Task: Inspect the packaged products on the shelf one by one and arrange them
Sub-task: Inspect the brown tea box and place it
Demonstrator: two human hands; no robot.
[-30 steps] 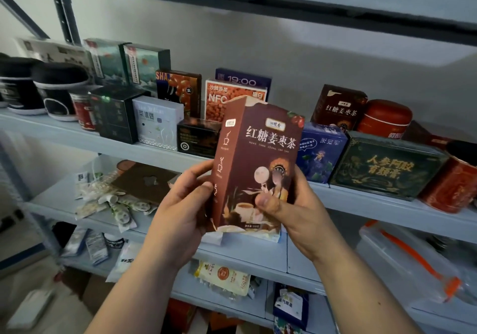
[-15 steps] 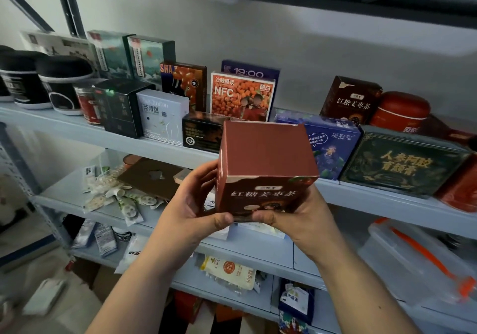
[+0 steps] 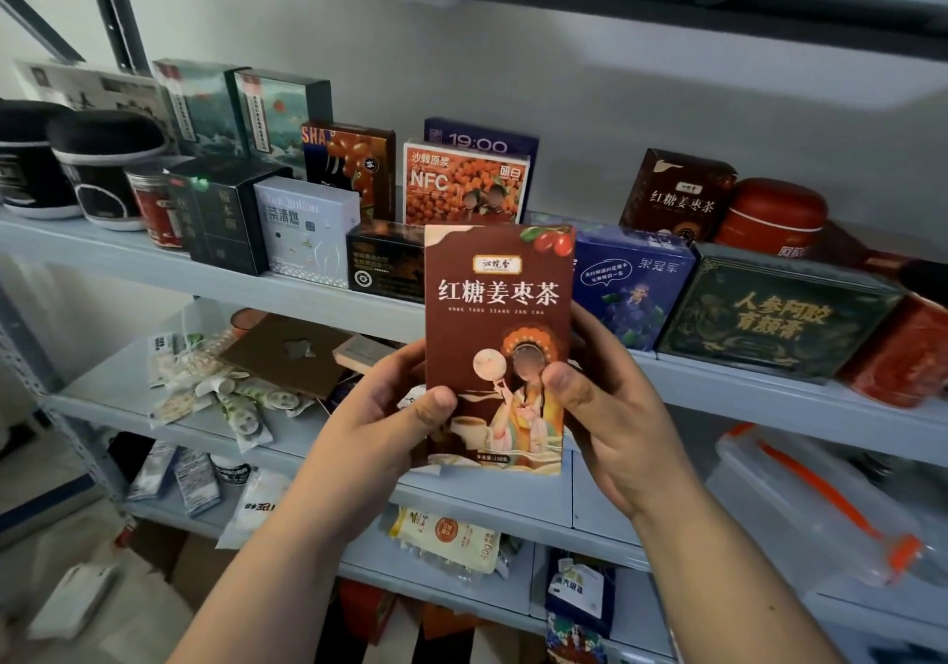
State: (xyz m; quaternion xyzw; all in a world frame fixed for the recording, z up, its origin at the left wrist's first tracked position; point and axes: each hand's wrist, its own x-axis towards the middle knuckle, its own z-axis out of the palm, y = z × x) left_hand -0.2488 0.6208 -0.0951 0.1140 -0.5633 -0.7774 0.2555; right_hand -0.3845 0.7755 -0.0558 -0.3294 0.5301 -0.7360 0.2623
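A brown-red tea box [image 3: 497, 304] with white Chinese lettering stands upright in front of the shelf [image 3: 308, 294], its printed front facing me. My left hand [image 3: 379, 432] grips its lower left edge, thumb on the front. My right hand [image 3: 610, 407] grips the lower right edge, thumb pressed on the picture. A second box of the same kind [image 3: 677, 196] stands at the back of the shelf on the right.
The shelf holds several packages: black jars [image 3: 97, 166], a dark box [image 3: 225, 217], a white box [image 3: 308, 232], an orange NFC box [image 3: 461, 184], a blue box [image 3: 631, 284], a dark green tin [image 3: 774, 314], a red tin [image 3: 769, 217]. Lower shelves carry sachets [image 3: 225, 396] and a clear bin [image 3: 821, 509].
The box was tipped with its plain top face toward me half a second ago; both hands have turned it back upright, front facing me.
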